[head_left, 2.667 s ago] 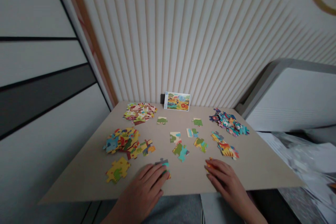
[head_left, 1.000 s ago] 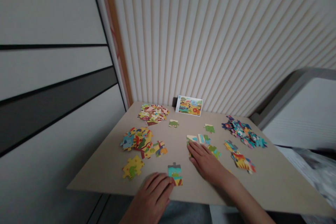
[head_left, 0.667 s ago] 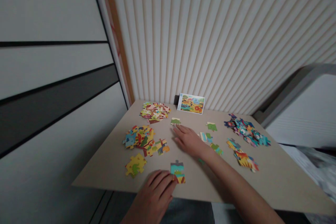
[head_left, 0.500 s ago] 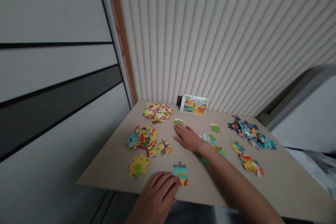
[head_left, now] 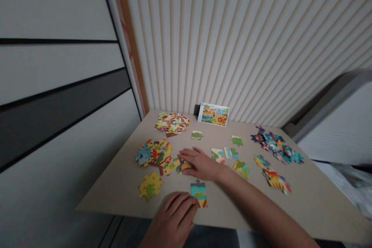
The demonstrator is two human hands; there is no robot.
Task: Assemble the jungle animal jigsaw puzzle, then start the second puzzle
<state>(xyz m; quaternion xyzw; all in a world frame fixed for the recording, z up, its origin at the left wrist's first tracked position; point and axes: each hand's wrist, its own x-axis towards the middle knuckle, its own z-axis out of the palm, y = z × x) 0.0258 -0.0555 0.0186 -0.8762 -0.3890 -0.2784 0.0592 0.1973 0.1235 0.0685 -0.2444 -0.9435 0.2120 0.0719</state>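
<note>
The half-open right hand (head_left: 202,163) had shifted to an orange-spotted jigsaw piece (head_left: 185,166) while the curled left hand (head_left: 178,216) touched a teal-and-green piece (head_left: 198,189), grips unclear, their presumably light, stiff card suiting edge-pinching.

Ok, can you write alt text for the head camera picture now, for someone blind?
A person's right hand covers part of a flat blue and yellow jigsaw piece on a beige table, and the left hand touches a turquoise and green piece. Three multicoloured heaps of pieces lie around, with a rectangular white-edged picture card standing at the back.
</note>
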